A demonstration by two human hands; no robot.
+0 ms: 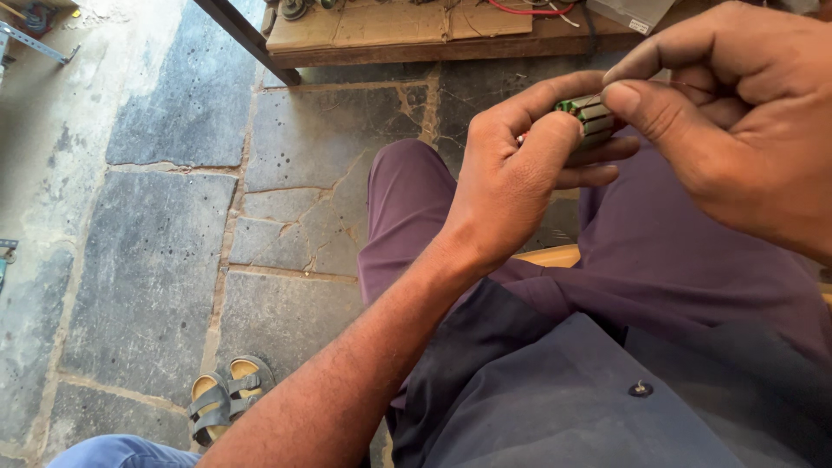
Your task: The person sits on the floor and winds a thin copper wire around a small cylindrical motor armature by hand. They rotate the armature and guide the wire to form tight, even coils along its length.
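My left hand (520,169) is closed around a small cylindrical motor armature (589,117) with green slot liners and grey metal segments. It is held above my lap. My right hand (737,113) pinches a thin copper-coloured wire (689,85) between thumb and forefinger, right at the armature's top end. Most of the armature is hidden by my fingers.
I sit on a wooden seat (550,256) in purple trousers and a dark blue shirt. Grey stone slabs (156,260) form the floor. A low wooden bench (416,35) with cardboard and wires lies ahead. A sandalled foot (227,394) of another person is at lower left.
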